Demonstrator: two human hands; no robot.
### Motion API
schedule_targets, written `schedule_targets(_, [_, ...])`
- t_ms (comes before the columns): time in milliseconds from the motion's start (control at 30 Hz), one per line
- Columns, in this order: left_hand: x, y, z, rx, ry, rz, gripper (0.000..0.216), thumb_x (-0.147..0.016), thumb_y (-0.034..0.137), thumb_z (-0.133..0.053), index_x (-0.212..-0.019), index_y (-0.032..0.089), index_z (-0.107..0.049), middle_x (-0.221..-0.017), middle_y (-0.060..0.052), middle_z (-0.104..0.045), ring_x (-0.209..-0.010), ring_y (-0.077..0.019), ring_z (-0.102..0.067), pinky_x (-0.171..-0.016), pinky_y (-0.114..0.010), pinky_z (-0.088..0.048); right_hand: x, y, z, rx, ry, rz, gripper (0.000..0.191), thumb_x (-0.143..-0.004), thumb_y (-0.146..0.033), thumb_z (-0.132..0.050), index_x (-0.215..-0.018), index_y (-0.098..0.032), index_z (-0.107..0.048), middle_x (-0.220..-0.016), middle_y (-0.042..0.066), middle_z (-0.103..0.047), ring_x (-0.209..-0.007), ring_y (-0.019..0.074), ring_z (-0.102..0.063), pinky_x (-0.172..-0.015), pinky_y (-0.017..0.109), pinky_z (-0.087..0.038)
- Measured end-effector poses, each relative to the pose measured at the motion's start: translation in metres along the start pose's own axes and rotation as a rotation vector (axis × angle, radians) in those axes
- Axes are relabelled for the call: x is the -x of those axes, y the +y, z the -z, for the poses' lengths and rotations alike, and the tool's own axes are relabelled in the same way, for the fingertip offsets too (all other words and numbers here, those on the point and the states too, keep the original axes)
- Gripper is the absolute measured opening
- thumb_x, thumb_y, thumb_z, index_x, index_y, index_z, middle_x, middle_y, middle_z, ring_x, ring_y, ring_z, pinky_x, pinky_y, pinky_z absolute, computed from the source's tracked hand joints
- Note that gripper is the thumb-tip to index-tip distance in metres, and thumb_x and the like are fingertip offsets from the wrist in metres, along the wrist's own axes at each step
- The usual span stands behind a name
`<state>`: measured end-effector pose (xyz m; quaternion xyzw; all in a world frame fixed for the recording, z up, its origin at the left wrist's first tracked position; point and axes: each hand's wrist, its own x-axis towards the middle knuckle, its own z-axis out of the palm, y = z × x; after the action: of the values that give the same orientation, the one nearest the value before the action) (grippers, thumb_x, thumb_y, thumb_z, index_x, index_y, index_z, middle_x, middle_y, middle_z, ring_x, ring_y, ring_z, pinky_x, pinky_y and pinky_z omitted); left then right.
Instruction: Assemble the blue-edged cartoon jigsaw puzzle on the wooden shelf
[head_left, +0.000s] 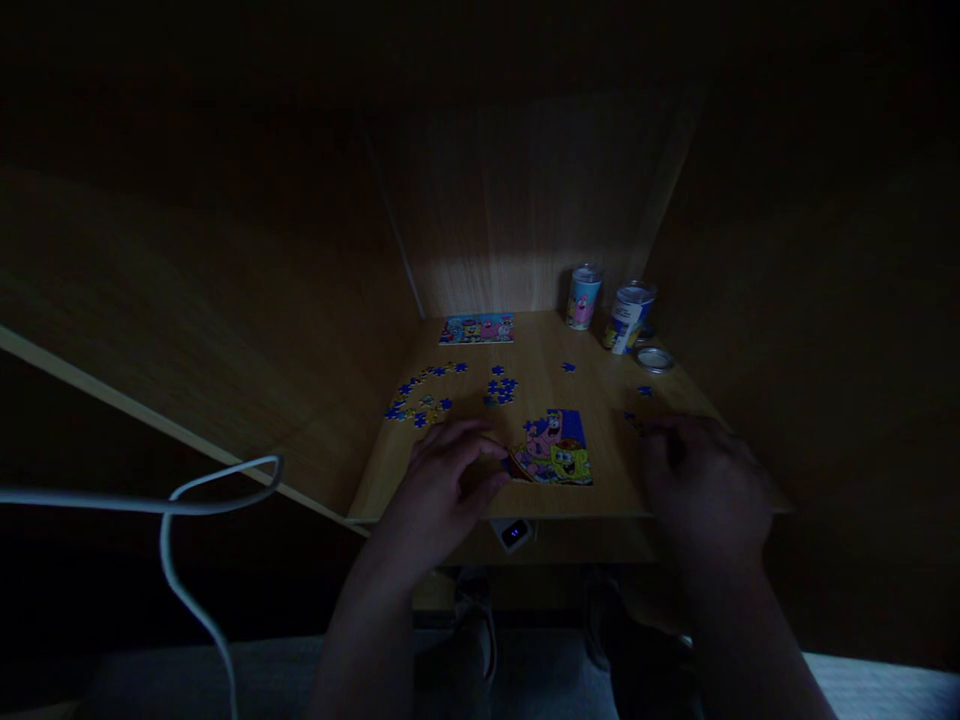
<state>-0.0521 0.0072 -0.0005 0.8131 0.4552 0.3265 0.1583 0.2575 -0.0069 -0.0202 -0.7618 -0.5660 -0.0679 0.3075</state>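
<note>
A partly joined jigsaw puzzle (566, 450), with a yellow and a pink cartoon figure on a blue ground, lies near the board's front edge. At its left end is my left hand (450, 485), thumb and forefinger pinched on a dark puzzle piece (508, 465) that touches or nearly touches the joined part. My right hand (709, 490) rests at the right of the board, its fingers curled down. Whatever they hold is hidden. A few small loose pieces (631, 417) lie just beyond those fingertips.
Loose blue and yellow pieces (405, 392) spread at the left, with a blue cluster (500, 390) beside them. Behind lies a picture card (476, 329). Two cans (582, 300) and a round lid (655, 360) stand back right. Wooden panels enclose the board; a white cable (169, 540) hangs left.
</note>
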Motion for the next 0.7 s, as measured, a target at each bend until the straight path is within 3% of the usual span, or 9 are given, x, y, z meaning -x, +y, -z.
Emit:
schedule_targets(100, [-0.0005, 0.0022, 0.0003, 0.000, 0.016, -0.016, 0.019, -0.103, 0.017, -0.074, -0.113, 0.032, -0.078, -0.133, -0.004, -0.075, -0.133, -0.0281, -0.068, -0.113, -0.056, -0.055, 0.0003, -0.0005, 0.0007, -0.014, -0.003, -0.001, 0.030, -0.103, -0.035, -0.053, -0.106, -0.021, -0.080, -0.117, 0.014, -0.081, -0.104, 0.0352, -0.072, -0.083, 0.045, -0.049])
schedule_targets(233, [-0.0008, 0.0036, -0.0006, -0.051, 0.011, -0.047, 0.035, -0.105, 0.006, -0.059, -0.110, 0.033, -0.080, -0.138, -0.004, -0.074, -0.136, -0.0278, -0.067, -0.113, -0.058, -0.054, 0.0006, -0.0003, 0.0006, -0.024, -0.012, -0.010, 0.030, -0.104, -0.037, -0.053, -0.106, -0.022, -0.079, -0.120, 0.014, -0.080, -0.109, 0.0371, -0.071, -0.083, 0.046, -0.049])
schedule_targets(533, [0.0015, -0.0003, -0.0009, -0.049, 0.032, -0.035, 0.044, -0.104, 0.002, -0.051, -0.125, 0.032, -0.074, -0.143, -0.006, -0.072, -0.137, -0.0265, -0.066, -0.115, -0.057, -0.054, -0.0003, 0.0004, 0.0002, -0.045, -0.016, -0.003, 0.031, -0.103, -0.038, -0.052, -0.106, -0.022, -0.079, -0.119, 0.015, -0.080, -0.109, 0.0384, -0.071, -0.087, 0.050, -0.052])
schedule_targets(700, [0.0014, 0.0026, 0.0023, -0.074, -0.051, -0.073, 0.045, -0.102, 0.002, -0.051, -0.111, 0.036, -0.080, -0.147, -0.002, -0.070, -0.142, -0.0287, -0.063, -0.116, -0.060, -0.052, 0.0002, 0.0070, 0.0012, -0.183, 0.008, -0.092, 0.035, -0.102, -0.034, -0.049, -0.121, -0.022, -0.075, -0.126, 0.015, -0.079, -0.113, 0.0376, -0.072, -0.090, 0.050, -0.054])
